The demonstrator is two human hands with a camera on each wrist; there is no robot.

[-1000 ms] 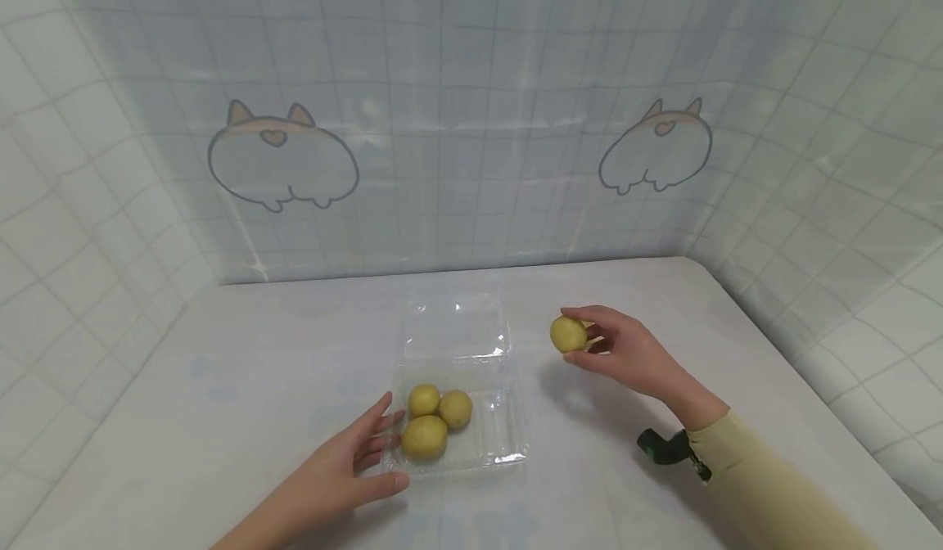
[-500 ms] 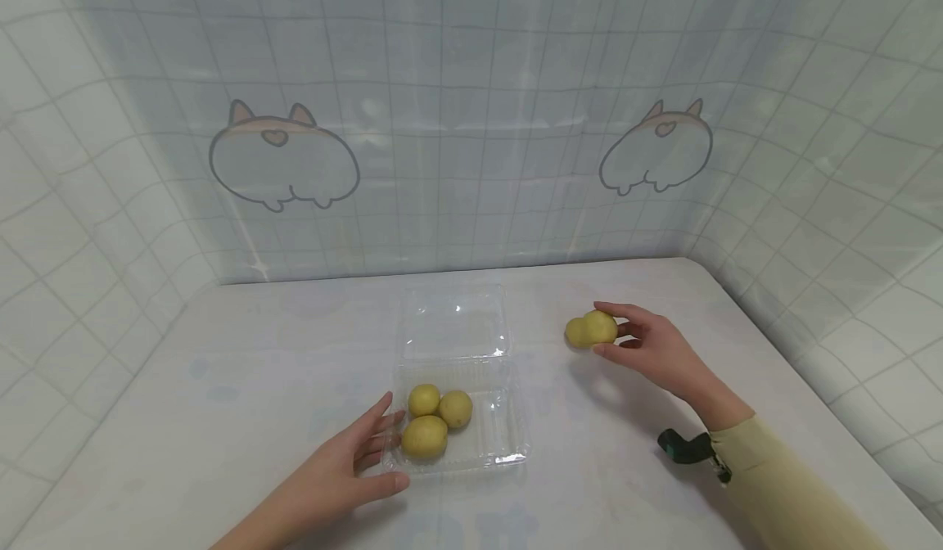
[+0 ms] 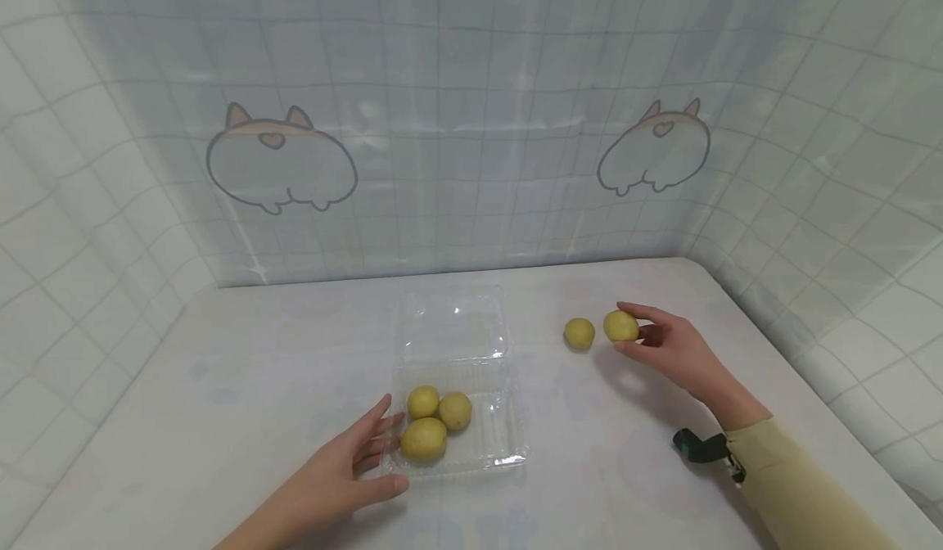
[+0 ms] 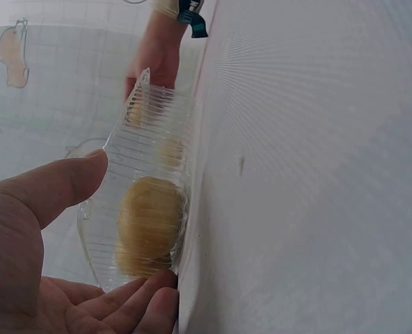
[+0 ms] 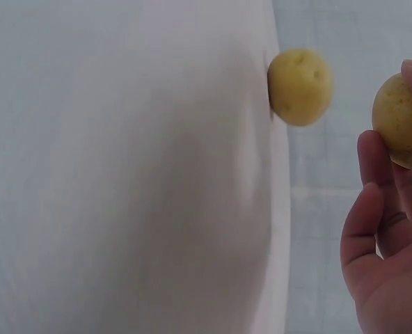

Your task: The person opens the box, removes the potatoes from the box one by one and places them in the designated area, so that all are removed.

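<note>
From my remote station: the landmark is the clear plastic clamshell tray (image 3: 460, 431), lying open on the pale surface (image 3: 221, 386) with its lid folded back toward the tiled wall.

Right hand (image 3: 674, 349): it pinches a small round yellow potato (image 3: 621, 326) between thumb and curled fingertips, well to the right of the tray and farther back. The right wrist view confirms the fingers (image 5: 394, 188) closed round this held potato (image 5: 403, 122).

A second small yellow potato (image 3: 579, 333) rests free on the surface, just beside the held one on its tray-facing side, apart from it; it also shows in the right wrist view (image 5: 300, 86).

Left hand (image 3: 346, 468): fingers straight and relaxed, holding nothing. Its fingertips touch the tray's near-left corner; in the left wrist view the thumb (image 4: 49, 188) lies against the ribbed wall.

Three yellow potatoes (image 3: 435, 419) sit together in the left half of the tray; its right half is bare.

Key relation, as I judge it: the tray lies to the left of and nearer than the right hand, so the held potato's path runs leftward across the loose one. Both potatoes are nearly round, with no marked long axis. The right hand is by far the nearer to both.
</note>
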